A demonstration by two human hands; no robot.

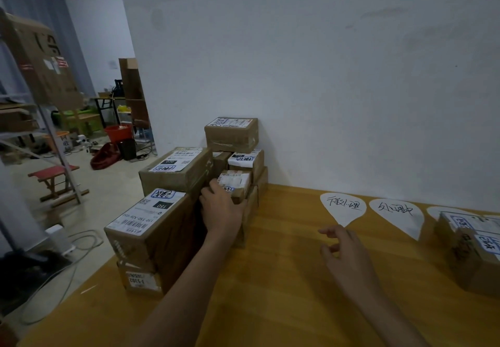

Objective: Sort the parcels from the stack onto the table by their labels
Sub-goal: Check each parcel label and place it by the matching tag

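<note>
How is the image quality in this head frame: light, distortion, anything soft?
Head view: dim, flat indoor light, no glare; wide-angle bending at the edges, the shelf post leaning; the right hand slightly soft, the left hand on the small parcel sharper; label print mostly unreadable.

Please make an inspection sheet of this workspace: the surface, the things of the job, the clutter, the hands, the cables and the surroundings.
Surface: wooden table, bare in the middle.
Job's things: stack of parcels at the table's left end; three paper signs with handwriting along the far edge; two sorted parcels at right.
Clutter: nothing seen on the table.
Hands: left hand on a small parcel in the stack; right hand above the table, open, holding nothing.
Cables: grey cables on the floor at left.
Surroundings: white wall; red stool, red bucket and large cardboard boxes at left.
</note>
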